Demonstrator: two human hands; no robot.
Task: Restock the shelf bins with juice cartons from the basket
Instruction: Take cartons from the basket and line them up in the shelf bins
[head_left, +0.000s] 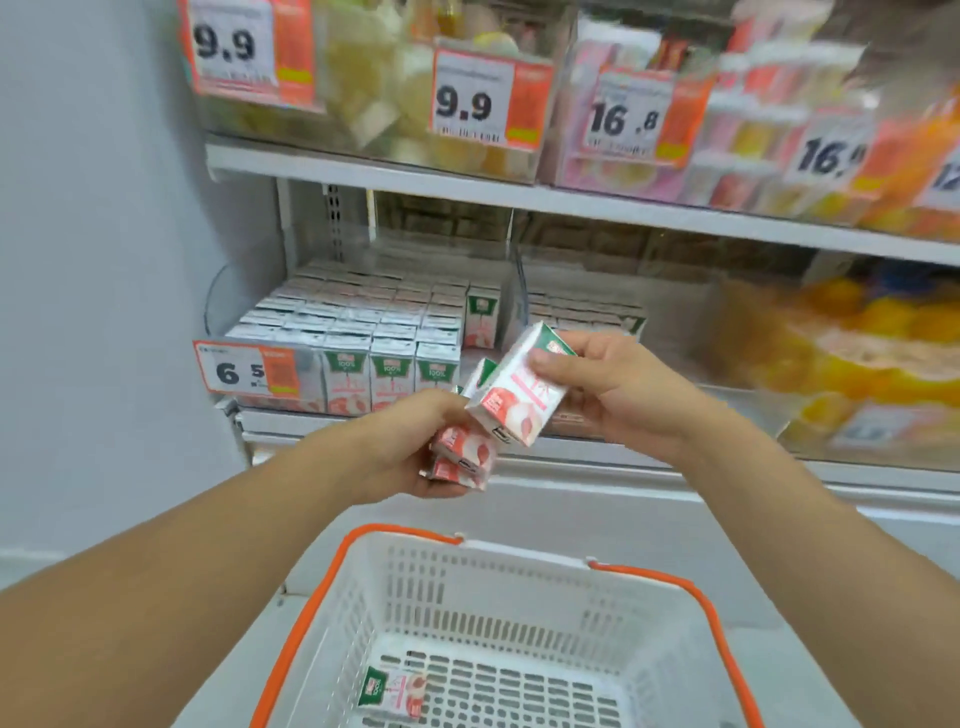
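Head view: your right hand (613, 395) pinches a pink-and-white juice carton (514, 400) at its nine o'clock; your left hand (415, 447) grips more small pink cartons (462, 454) above the white plastic basket (519, 597).

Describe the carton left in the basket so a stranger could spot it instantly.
Start at the white basket with orange handles at the bottom. One juice carton lies on its slotted floor, near the left corner. Unlike the other cartons, no hand holds it.
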